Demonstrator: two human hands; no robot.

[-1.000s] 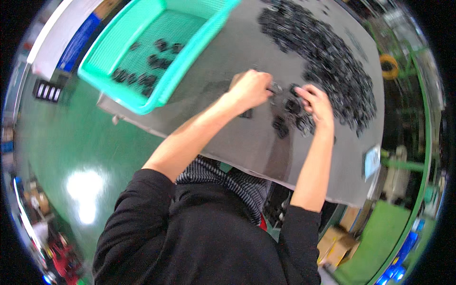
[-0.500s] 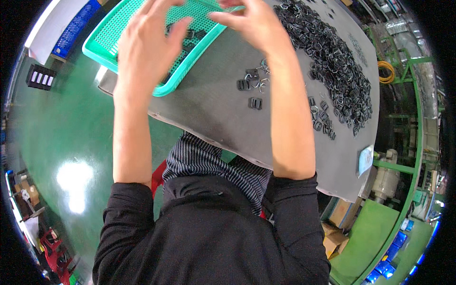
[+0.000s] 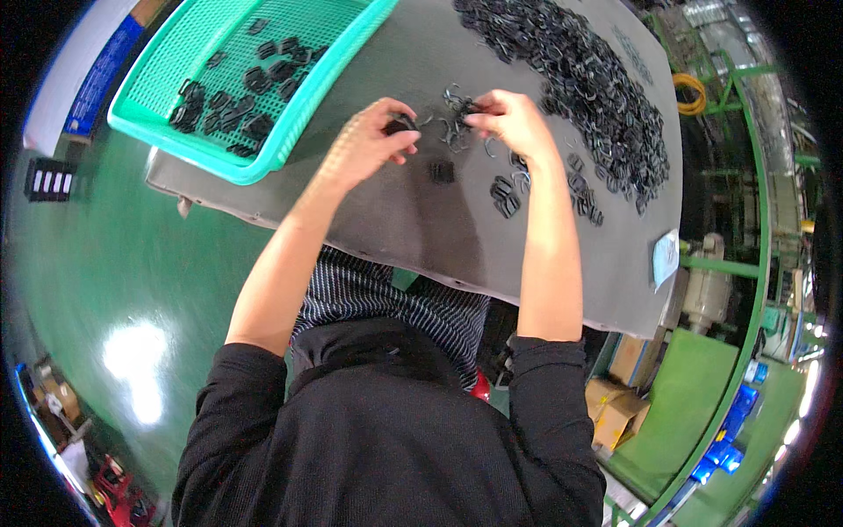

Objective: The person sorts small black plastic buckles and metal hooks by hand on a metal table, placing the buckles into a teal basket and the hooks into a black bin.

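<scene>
Left hand and right hand, in the head view, have moved from the green basket back over the grey table. Left fingers curl around a black piece; right fingertips, nearly together, touch a dark cluster, their hold unclear.

The black part is small, dark and partly covered by the fingers; it is held in the left hand, to the right of the teal basket. The black cluster, with thin bright metal hooks, lies farther right of the basket, touching the right hand.
</scene>
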